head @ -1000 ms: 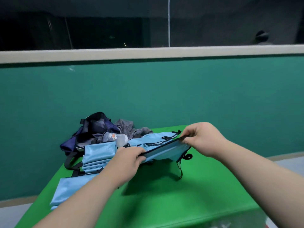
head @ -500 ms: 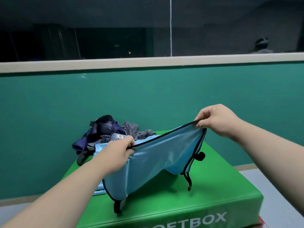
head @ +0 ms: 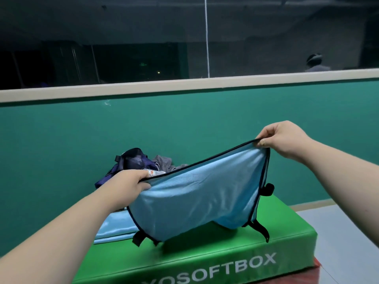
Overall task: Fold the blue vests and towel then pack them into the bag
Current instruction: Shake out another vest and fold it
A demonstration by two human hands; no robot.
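Holds the light-blue mesh vest with black trim (head: pixel 194 201) spread above the middle of the green padded box (head: pixel 287 228), left hand (head: pixel 131 181) and right hand (head: pixel 281 138) each clamped on its top edge, with the dark navy fabric bag (head: pixel 131 160) at the far-left corner.

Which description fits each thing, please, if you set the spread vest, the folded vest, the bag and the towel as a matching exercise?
Things:
1. spread vest
2. folded vest
3. bag
4. towel

Descriptions:
a. dark blue, at the far end of the box
b. grey, crumpled
c. pinched by the left hand and the right hand
d. lying on the box

Pairs: 1-c, 2-d, 3-a, 4-b.
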